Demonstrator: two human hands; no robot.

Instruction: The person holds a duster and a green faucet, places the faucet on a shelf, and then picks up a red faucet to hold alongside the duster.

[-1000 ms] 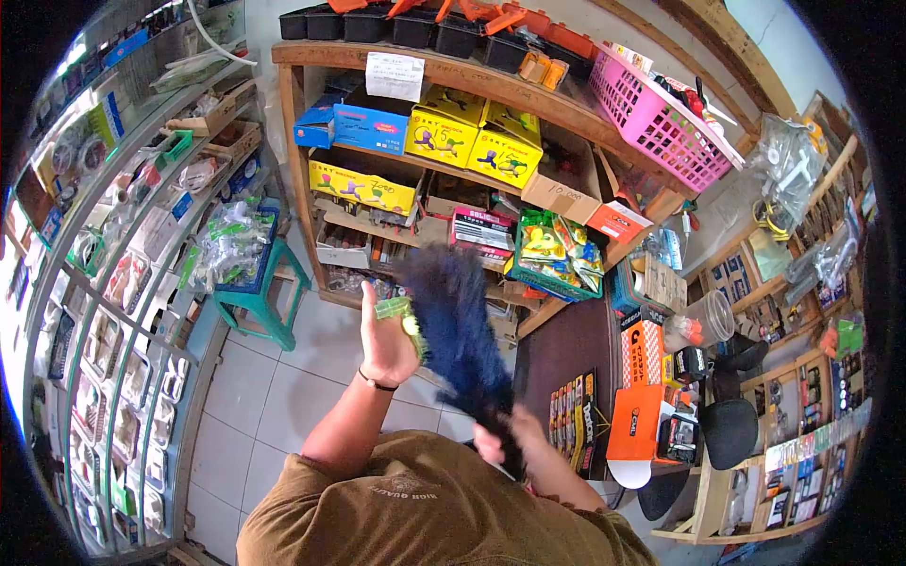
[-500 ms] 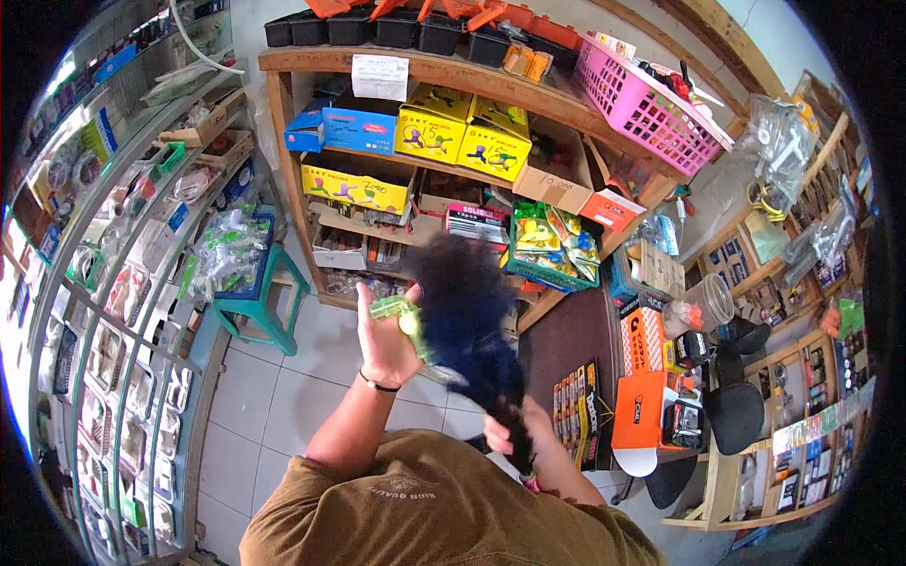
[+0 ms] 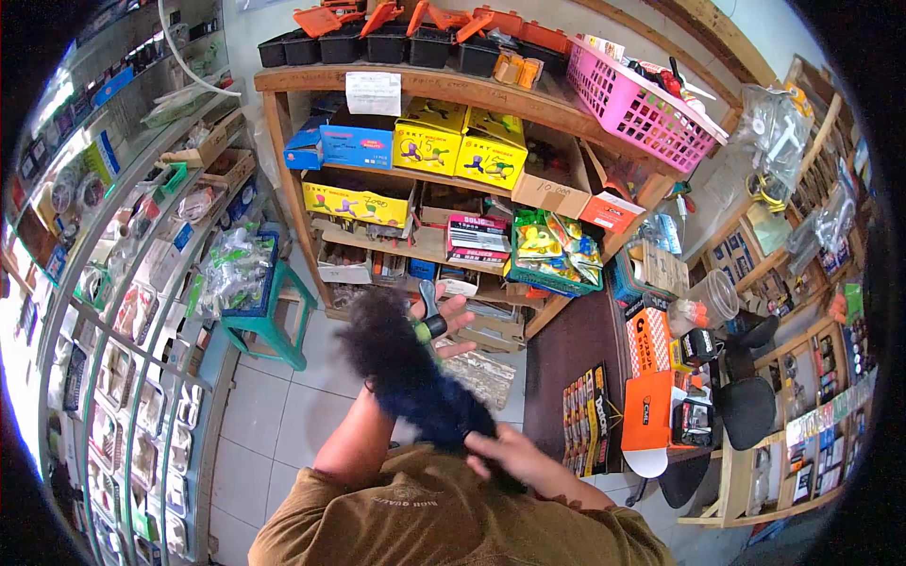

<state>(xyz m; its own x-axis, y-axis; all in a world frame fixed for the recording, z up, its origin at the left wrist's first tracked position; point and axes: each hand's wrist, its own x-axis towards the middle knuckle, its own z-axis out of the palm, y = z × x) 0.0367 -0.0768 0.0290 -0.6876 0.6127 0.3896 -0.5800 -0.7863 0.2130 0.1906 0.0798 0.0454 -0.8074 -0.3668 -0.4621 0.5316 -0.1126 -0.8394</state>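
In the middle of the head view, my left hand (image 3: 454, 325) is palm up with its fingers partly spread. A small plastic tap (image 3: 431, 325), green and black with a grey lever, rests in it. A dark, fluffy duster (image 3: 415, 391) passes in front of that hand, touching or almost touching the tap, and hides the palm and wrist. My right hand (image 3: 510, 455) is closed around the lower end of the duster, near my chest. The duster's head is smeared by motion.
A wooden shelf (image 3: 444, 80) with yellow and blue boxes stands ahead. A teal stool (image 3: 294, 330) bears bagged goods at the left, near a glass display case (image 3: 142, 377). On the right, an orange box (image 3: 647, 410) sits on a brown tabletop (image 3: 566, 349).
The duster has swung leftward across my left hand, its head now over the palm and wrist. My left hand has shifted right, and the tap has turned, showing its grey lever.
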